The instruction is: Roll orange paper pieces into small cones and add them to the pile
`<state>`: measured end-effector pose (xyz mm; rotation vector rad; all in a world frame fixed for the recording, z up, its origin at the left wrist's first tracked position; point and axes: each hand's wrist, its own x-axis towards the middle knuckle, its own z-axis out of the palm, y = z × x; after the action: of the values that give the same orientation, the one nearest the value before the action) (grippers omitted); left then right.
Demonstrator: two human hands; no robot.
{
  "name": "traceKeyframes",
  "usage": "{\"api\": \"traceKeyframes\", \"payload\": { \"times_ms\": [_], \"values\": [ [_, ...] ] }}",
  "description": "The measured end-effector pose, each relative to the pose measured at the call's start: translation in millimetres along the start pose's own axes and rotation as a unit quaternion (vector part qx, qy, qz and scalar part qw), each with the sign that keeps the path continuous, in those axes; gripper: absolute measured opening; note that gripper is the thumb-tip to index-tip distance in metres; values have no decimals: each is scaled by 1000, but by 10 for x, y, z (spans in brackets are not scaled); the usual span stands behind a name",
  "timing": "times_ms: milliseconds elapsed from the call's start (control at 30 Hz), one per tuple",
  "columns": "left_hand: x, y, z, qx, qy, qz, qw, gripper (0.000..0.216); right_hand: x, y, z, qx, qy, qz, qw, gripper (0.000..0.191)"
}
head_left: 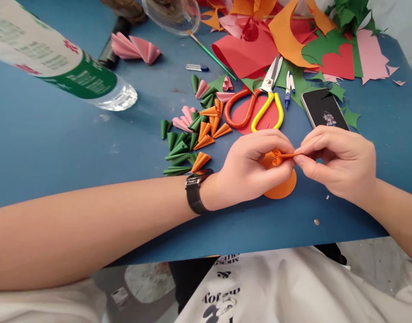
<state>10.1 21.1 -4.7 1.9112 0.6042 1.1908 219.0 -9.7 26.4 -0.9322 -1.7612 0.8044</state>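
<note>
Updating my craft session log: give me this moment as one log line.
left hand: pinches orange paper coil | right hand: pinches its strip end | under: orange paper circle | nearby: scissors, phone, folded paper cones

Blue table: work surface. Plastic bottle, green label, lies on its side at far left. Folded paper cones, green, orange and pink, form a loose pile at centre. Scissors, one handle orange and one yellow, lie near a dark phone. Cut paper sheets cover the far right. A pink folded piece lies near a glass bowl
</note>
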Motion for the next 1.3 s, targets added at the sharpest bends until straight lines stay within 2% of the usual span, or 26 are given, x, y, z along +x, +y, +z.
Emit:
{"api": "traceKeyframes", "payload": {
  "times_ms": [400,667,800,1000,1167,1300],
  "values": [
    [0,-5,-16,-27,13,-30,999,12,2,-20,-7,-28,4,-9,1000,21],
    [17,33,-16,-51,0,-62,997,9,-14,-60,36,60,14,81,995,23],
    [13,49,-10,-79,-9,-80,994,8,-24,-49,39,74,17,97,992,23],
    [1,26,-14,-97,-5,-115,989,8,-36,-10,83,93,38,128,987,11],
    [15,38,-6,-94,-3,-139,986,10,-27,10,91,109,49,151,981,11],
    [28,61,10,-100,2,-127,987,7,-14,3,88,130,43,161,977,15]
  ]
}}
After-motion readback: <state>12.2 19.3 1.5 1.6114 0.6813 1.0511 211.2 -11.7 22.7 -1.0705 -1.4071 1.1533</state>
